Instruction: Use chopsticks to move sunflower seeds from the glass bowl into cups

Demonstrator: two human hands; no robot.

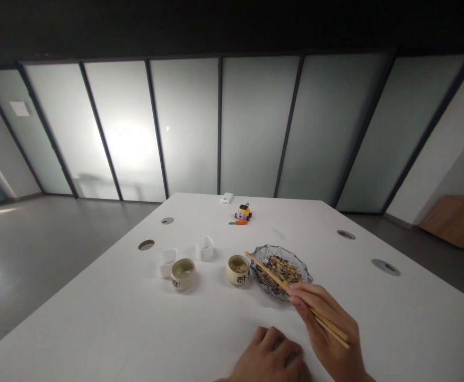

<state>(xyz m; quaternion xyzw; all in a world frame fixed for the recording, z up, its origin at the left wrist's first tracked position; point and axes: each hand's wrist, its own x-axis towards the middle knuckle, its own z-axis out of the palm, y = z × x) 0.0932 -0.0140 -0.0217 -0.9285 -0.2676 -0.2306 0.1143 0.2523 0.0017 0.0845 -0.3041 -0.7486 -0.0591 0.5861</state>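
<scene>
My right hand [327,323] grips a pair of wooden chopsticks [269,273], slanted over a clear glass bowl [301,261]. The bowl is full of dark striped seeds and tan pieces that look like peanuts [285,268]. The tips of the chopsticks are close together between the bowl's left rim and a small cream cup [234,276] with dark characters. A few tan pieces lie inside that cup. Whether the tips pinch anything is too small to tell. My left hand [269,358] rests on the table near me with its fingers curled in, seemingly on nothing.
Another cream cup [183,278] stands to the left, beside two white plastic containers [166,263]. Farther back on the white table [136,318] are an orange carrot-like object [239,223], a yellow toy vehicle [243,212] and a white box-shaped device [227,198]. Round cable holes [146,244] line both sides.
</scene>
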